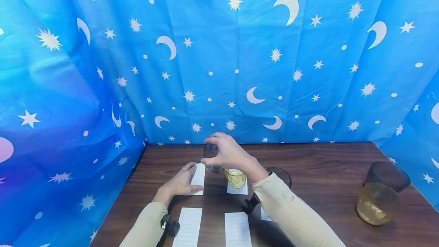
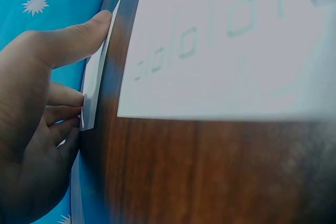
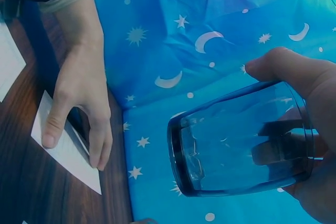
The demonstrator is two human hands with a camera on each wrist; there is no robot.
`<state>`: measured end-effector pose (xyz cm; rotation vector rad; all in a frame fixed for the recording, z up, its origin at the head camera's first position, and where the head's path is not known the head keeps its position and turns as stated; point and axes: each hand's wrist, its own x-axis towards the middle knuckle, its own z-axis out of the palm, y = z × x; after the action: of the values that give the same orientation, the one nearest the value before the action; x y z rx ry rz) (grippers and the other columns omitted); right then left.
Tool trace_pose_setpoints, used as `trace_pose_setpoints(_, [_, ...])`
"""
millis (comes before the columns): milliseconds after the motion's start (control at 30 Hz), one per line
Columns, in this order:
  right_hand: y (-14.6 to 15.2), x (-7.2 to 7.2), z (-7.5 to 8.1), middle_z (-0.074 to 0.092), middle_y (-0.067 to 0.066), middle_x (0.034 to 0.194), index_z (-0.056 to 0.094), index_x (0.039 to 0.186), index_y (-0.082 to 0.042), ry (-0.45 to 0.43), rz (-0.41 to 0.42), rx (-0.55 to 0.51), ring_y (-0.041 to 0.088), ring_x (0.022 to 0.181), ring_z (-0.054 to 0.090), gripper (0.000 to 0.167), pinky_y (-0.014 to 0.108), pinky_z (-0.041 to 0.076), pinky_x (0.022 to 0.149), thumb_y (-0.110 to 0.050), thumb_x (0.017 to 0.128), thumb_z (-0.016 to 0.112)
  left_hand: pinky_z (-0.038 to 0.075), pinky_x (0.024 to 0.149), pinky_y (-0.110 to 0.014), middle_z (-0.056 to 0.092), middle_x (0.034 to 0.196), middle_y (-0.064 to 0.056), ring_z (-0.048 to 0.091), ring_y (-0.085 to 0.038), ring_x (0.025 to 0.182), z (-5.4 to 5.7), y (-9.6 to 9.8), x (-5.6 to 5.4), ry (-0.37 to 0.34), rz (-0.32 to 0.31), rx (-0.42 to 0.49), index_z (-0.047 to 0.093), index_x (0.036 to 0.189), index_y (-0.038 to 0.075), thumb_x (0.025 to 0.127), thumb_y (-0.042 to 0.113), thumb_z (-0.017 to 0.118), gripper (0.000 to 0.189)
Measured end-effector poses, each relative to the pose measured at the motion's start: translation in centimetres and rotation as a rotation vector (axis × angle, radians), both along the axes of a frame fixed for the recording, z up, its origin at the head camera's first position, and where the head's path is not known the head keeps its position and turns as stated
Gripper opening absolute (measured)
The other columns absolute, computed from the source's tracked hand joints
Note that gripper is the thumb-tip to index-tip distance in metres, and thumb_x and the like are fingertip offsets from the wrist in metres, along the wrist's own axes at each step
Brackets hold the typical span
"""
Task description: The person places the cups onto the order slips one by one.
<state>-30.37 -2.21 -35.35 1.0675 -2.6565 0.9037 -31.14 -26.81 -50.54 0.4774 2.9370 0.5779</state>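
Observation:
My right hand (image 1: 228, 151) grips a smoky tinted glass (image 3: 236, 142) near its rim, thumb on one side and fingers on the other. The glass is upright, its thick base downward, and nothing shows inside. It hangs above the table beside a white paper slip (image 1: 198, 180) at the back left. My left hand (image 1: 181, 181) lies over that slip, thumb on its near part and fingertips along its far left edge. Just right of the held glass, a yellow glass (image 1: 236, 179) stands on another lined slip (image 1: 241, 191).
A dark glass (image 1: 286, 176) is partly behind my right forearm. Another dark glass (image 1: 387, 174) and an amber glass (image 1: 374, 209) stand at the right. More paper slips (image 1: 188, 226) lie along the front of the wooden table (image 1: 319, 190). A star-patterned blue cloth (image 1: 223, 56) surrounds the table.

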Motion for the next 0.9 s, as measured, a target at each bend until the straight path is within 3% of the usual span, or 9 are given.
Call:
trace_pose_setpoints(333, [-1.0, -0.4, -1.2, 0.061, 0.007, 0.127, 0.066, 0.124, -0.011, -0.033, -0.013, 0.004, 0.026, 0.12, 0.055, 0.059, 0.043, 0.049, 0.101, -0.046, 0.077, 0.076, 0.037, 0.111, -0.054, 0.028, 0.157, -0.02, 0.034, -0.038, 0.141, -0.3, -0.2, -0.1, -0.002, -0.011, -0.006, 0.036, 0.148, -0.004, 0.079, 0.05, 0.076, 0.096])
trace_pose_setpoints(633, [-2.2, -0.9, -2.3, 0.064, 0.006, 0.12, 0.068, 0.121, -0.01, 0.022, -0.009, -0.01, 0.024, 0.113, 0.058, 0.056, 0.04, 0.051, 0.097, -0.043, 0.077, 0.077, 0.037, 0.111, -0.052, 0.028, 0.157, -0.018, 0.034, -0.036, 0.142, -0.1, -0.2, 0.0, 0.017, -0.028, -0.003, 0.035, 0.15, 0.001, 0.079, 0.049, 0.075, 0.095])
trace_pose_setpoints(900, [-3.2, -1.2, -2.9, 0.064, 0.008, 0.121, 0.068, 0.121, -0.007, 0.0, -0.015, 0.005, 0.025, 0.115, 0.058, 0.055, 0.04, 0.05, 0.099, -0.041, 0.078, 0.077, 0.035, 0.112, -0.053, 0.026, 0.158, -0.018, 0.03, -0.036, 0.144, -0.1, -0.2, 0.1, 0.005, -0.036, 0.004, 0.03, 0.153, 0.009, 0.08, 0.052, 0.074, 0.096])
